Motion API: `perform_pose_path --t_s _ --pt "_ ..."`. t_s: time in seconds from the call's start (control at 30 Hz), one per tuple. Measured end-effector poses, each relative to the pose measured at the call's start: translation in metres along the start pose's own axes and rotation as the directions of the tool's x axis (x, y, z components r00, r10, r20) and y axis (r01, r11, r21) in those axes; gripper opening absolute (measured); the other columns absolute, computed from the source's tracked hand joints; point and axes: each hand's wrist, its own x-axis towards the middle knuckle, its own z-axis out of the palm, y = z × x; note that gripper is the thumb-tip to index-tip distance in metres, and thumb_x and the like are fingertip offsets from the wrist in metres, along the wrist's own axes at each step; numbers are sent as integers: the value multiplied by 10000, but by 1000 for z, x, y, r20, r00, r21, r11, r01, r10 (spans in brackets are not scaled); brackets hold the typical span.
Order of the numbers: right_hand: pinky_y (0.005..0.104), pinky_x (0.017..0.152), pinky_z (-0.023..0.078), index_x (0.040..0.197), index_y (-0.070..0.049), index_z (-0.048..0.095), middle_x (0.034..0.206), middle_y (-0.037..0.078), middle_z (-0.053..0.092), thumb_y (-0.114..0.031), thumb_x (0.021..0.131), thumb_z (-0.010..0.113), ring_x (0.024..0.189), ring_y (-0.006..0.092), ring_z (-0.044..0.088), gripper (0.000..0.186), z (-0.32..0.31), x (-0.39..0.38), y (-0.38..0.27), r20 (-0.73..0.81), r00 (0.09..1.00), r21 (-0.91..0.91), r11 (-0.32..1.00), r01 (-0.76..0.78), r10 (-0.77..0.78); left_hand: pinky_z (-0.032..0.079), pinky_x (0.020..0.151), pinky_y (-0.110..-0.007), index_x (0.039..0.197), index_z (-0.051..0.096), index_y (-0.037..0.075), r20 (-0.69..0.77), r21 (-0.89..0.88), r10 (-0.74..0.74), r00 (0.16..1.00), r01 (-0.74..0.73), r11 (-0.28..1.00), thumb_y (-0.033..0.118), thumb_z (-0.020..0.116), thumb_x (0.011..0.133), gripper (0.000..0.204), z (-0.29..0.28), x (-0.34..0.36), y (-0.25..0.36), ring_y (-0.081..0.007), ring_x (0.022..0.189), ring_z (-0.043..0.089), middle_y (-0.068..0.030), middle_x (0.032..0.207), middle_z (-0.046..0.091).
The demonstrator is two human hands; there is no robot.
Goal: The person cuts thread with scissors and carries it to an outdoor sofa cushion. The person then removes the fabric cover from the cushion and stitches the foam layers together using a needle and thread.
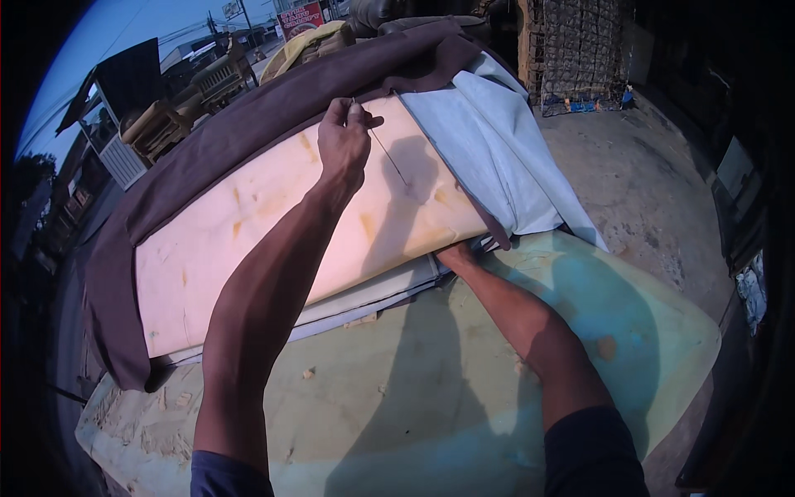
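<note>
My left hand (346, 141) is raised over the pale pink foam slab (265, 215), its fingers pinched on a long thin needle (387, 156). The needle slants down to the right and its lower tip meets the foam's face. My right hand (452, 255) reaches under the slab's near right edge, with its fingers hidden there. Dark maroon fabric (207, 145) wraps along the far and left sides of the slab. At its right side lies light blue cloth (489, 141). Layers of pale cloth (373, 294) show beneath the slab's near edge.
Under everything lies a large greenish foam block (348, 398) with scraps on it. Concrete ground (654, 190) stretches to the right. A webbed furniture frame (575, 54) stands behind it. Wooden chair frames (224, 74) and a red sign (301, 18) appear at the far left.
</note>
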Motion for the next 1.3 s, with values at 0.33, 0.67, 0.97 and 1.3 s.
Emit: perform_pose_path --t_s 0.33,0.67,0.97,1.3 --pt "472 1136 336 1361 -126 564 1417 141 551 -353 989 417 1325 337 482 460 17 -7 22 -7 1000 -265 964 -3 1 507 783 -447 1086 632 38 430 612 393 813 -582 535 375 642 935 370 -6 -13 113 -294 924 675 -140 942 648" --pt "469 1146 326 1313 -85 570 1364 187 567 -262 932 552 1317 352 474 420 4 -12 2 -66 996 82 995 -60 65 558 735 -464 1227 545 95 646 763 -228 728 -623 174 197 524 963 284 -9 -64 -48 -349 872 711 -164 1122 685" --pt "469 1005 487 1287 44 510 1295 262 561 -137 918 503 1257 392 521 411 -108 -82 -79 254 948 -283 923 262 -192 552 722 -470 1075 594 77 627 762 -52 777 -597 251 157 500 938 184 -14 -65 -41 -354 839 708 -162 936 716" --pt "465 794 557 1073 -9 574 1086 205 651 -164 859 569 1082 326 642 264 -155 -72 -136 221 884 -114 889 443 -412 541 714 -459 992 655 150 495 867 -293 818 -443 226 145 547 862 169 -50 -64 -43 -358 824 701 -142 856 712"
